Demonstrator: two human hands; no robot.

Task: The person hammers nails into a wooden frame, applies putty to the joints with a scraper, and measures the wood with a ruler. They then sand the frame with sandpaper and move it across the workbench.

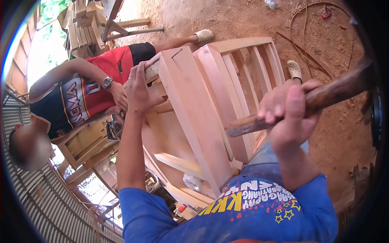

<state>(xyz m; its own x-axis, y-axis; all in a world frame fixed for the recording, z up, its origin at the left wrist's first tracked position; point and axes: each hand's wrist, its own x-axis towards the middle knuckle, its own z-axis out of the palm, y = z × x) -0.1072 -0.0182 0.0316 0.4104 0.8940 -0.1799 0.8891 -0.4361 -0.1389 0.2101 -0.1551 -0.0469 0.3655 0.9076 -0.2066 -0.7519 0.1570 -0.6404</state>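
Note:
A pale wooden furniture frame [190, 109] with broad posts stands in front of me. My left hand [140, 87] reaches over it, fingers wrapped on the top rail at the left end of its near post. Raised over the right side, my right hand [289, 109] is closed round a dark brown wooden stick [340, 89], thicker toward its upper right end, which runs into the dark rim of the view. Its narrow end overlaps the slatted wooden section [247, 60] in this view. A thin, dark bent line, like a nail, shows on the post's top.
Across the frame, a person in a red and black jersey [77, 97] has hands close to my left hand. Behind that person are stacked wooden parts [87, 24]. A hose [306, 24] and wood strip [302, 52] lie on the shavings-strewn dirt floor [239, 20].

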